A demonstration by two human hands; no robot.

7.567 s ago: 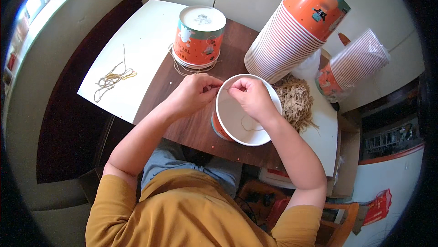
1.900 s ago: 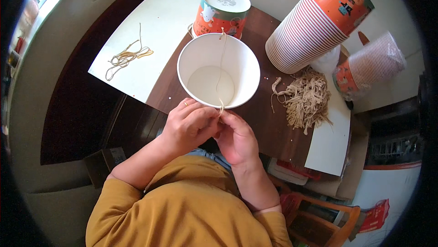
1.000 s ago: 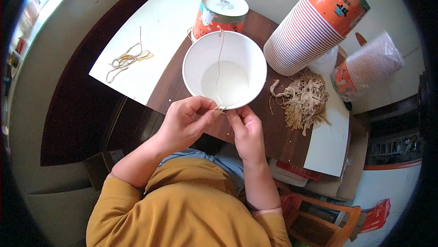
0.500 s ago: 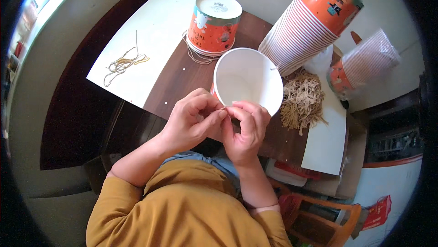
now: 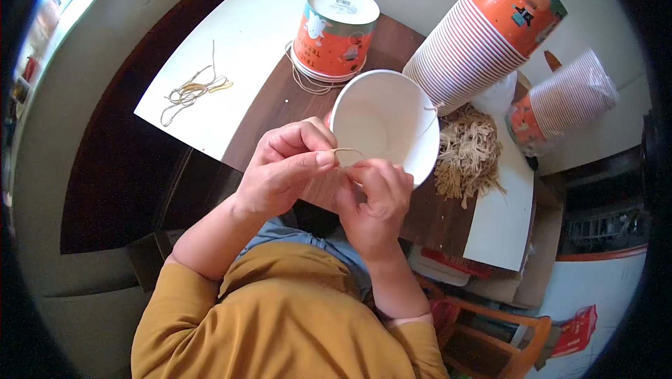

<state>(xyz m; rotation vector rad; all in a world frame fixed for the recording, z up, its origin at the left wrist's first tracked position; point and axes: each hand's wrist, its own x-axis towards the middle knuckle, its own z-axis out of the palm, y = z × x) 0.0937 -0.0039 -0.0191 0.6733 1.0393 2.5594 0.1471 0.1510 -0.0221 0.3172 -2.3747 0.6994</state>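
Bucket [image 5: 381, 109], the only one mouth-up, is over the bench [image 5: 271, 118] among one low upturned pile [image 5: 332, 48], one tall stack [image 5: 476, 50], one plastic-wrapped stack [image 5: 565, 101], one cord bundle [image 5: 467, 158] and one cord tangle [image 5: 192, 92]. At the bucket's near-left rim, the left hand [image 5: 283, 165] pinches a cord [image 5: 348, 149] between thumb and forefinger. The right hand [image 5: 378, 197] curls at the near rim, fingers bent; its grip is hidden, so whether it holds anything cannot be told. It blocks part of that rim. The low pile stands beyond the bucket, left; both stacks and the bundle lie right, the tangle well left.
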